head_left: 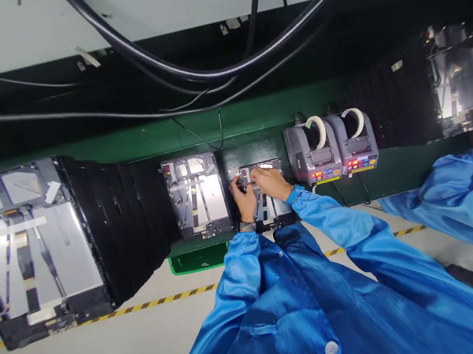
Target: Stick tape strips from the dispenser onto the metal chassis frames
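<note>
An opened device chassis [269,208] lies on the green conveyor belt [254,119] straight in front of me. My left hand [244,198] rests on its upper left part with fingers curled and pinching near a small component. My right hand [268,182] presses down on the top edge of the same chassis, fingers bent together. What the fingertips hold is too small to make out. Both arms wear blue sleeves, and a watch band sits on my left wrist.
A second chassis [197,195] lies just left of mine, a large one [26,248] at far left. Two tape dispensers [332,152] stand to the right. A co-worker's blue sleeve [470,192] reaches toward another unit [458,79]. Black cables [201,74] hang above.
</note>
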Tool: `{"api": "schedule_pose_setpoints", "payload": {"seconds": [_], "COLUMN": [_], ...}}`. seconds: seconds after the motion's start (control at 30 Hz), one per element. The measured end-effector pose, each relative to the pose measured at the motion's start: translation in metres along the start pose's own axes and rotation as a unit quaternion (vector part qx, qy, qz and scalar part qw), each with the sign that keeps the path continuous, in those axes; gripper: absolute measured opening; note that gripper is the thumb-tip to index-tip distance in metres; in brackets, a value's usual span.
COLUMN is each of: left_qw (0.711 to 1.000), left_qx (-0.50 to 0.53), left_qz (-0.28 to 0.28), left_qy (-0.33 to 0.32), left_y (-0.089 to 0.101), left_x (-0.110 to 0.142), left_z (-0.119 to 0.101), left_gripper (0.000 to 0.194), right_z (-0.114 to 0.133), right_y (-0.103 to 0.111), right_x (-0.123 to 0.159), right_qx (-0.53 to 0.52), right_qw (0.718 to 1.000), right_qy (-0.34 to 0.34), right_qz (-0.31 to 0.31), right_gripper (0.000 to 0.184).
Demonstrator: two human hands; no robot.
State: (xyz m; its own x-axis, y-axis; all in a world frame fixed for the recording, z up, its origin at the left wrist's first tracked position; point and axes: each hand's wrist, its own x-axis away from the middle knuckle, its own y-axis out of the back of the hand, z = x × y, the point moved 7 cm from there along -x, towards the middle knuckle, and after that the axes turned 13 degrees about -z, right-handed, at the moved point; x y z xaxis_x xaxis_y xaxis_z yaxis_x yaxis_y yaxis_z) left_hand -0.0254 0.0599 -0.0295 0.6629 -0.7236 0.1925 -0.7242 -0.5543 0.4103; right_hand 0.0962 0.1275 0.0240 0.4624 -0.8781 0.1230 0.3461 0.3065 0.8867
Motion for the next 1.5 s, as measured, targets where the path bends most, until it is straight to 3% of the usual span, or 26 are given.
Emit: {"api": "schedule_pose_setpoints", "payload": {"seconds": [0.27,0.77,1.27,1.5], "left_qw": [1.000,1.000,0.997,0.997], "left_qx": [-0.002,-0.007,-0.012,-0.033], "left_qz": [-0.004,0.009,0.025,0.027], "left_qy": [0.012,0.008,0.070,0.059], "left_y": [-0.002,-0.002,-0.004,-0.003], "left_x": [0.001,0.002,-0.003,0.001], "left_z": [0.001,0.002,0.003,-0.004], "left_gripper": [0.037,0.038,0.038,0.038], "right_z": [0.010,0.008,0.008,0.000], "right_y": [-0.006,-0.017,0.009,0.006], "right_x": [-0.002,0.006,0.003,0.000], "right_qx": [0.043,0.048,0.002,-0.015], "right_qw": [0.998,0.997,0.996,0.996], "right_qy": [0.044,0.020,0.020,0.046], "right_qz": [0.008,-0.054,-0.084,-0.071], "right_gripper": [0.026,0.031,0.029,0.022]}}
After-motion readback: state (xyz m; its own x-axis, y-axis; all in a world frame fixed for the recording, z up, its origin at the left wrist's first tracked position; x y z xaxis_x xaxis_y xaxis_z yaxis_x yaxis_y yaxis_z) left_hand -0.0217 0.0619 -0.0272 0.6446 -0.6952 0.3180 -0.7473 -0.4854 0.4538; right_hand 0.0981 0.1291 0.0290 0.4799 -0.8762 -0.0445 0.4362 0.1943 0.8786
